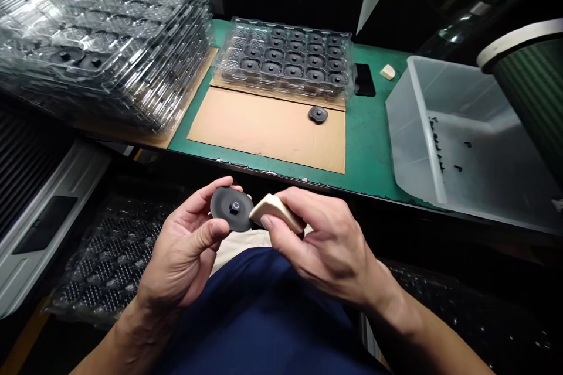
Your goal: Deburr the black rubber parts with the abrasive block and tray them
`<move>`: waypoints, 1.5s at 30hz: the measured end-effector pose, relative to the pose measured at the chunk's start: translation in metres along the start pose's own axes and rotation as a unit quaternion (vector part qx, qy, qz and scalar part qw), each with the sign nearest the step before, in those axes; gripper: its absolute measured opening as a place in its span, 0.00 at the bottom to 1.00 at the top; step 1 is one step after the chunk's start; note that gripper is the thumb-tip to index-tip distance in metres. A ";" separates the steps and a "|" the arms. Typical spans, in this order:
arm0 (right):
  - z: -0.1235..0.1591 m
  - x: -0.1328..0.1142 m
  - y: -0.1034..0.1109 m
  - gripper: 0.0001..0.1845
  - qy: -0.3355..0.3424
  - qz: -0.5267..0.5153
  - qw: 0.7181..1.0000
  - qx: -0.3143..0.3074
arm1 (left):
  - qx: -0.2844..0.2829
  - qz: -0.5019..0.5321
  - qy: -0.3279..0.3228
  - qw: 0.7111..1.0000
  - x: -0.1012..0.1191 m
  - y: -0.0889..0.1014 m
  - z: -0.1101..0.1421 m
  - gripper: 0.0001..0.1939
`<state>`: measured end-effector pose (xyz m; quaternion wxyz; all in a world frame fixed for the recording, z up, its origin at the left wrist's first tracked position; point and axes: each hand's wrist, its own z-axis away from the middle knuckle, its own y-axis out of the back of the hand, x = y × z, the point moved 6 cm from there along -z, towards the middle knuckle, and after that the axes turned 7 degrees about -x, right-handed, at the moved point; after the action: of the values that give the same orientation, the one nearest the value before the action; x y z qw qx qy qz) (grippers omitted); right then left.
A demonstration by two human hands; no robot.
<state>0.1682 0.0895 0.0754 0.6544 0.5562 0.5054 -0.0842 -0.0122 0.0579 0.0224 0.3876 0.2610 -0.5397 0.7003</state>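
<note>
A round black disc-shaped part (226,220) with a small raised stud at its centre is gripped at the rim by my left hand (185,240), thumb in front and fingers behind. My right hand (325,240) pinches a cream-coloured block (273,208), perhaps a sanding or polishing block. The block's narrow end meets the disc's right edge; whether it presses there I cannot tell. Both hands are above my lap, just in front of the bench edge. On the cardboard sheet (264,129) beyond them lies another black disc (318,114).
A clear plastic tray (226,64) holding many black discs stands behind the cardboard. Tall stacks of clear trays (176,70) rise at the left. At the right are a translucent bin (407,129) with small black scraps, a cream piece (387,72) and a dark lamp-like shade (532,76).
</note>
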 end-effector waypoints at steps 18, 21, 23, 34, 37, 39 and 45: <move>-0.007 0.037 -0.005 0.11 -0.046 0.003 0.997 0.057 | -0.029 0.046 0.027 0.998 -0.009 0.006 -0.001 0.27; -0.004 0.025 -0.007 0.10 -0.042 -0.127 0.991 0.020 | -0.038 0.040 0.018 0.998 -0.008 0.004 -0.001 0.28; -0.002 0.013 -0.010 0.10 -0.020 -0.154 0.988 -0.008 | -0.043 0.039 0.019 0.998 -0.008 0.002 0.000 0.28; -0.005 0.015 -0.011 0.07 0.037 -0.028 0.999 0.006 | -0.029 0.083 0.064 0.994 -0.019 0.003 0.000 0.19; -0.004 0.014 -0.010 0.08 0.048 0.020 0.998 0.023 | -0.016 0.088 0.078 0.993 -0.021 0.005 -0.003 0.20; -0.003 0.015 -0.013 0.10 0.027 -0.011 1.000 -0.001 | 0.001 0.088 0.076 0.993 -0.020 0.007 -0.003 0.22; 0.003 0.013 -0.008 0.14 -0.016 -0.026 0.999 0.017 | 0.018 0.074 0.089 0.993 -0.016 0.009 -0.002 0.27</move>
<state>0.1710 0.0900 0.0601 0.6504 0.5522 0.5079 -0.1185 -0.0103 0.0550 0.0043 0.3760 0.1639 -0.5086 0.7570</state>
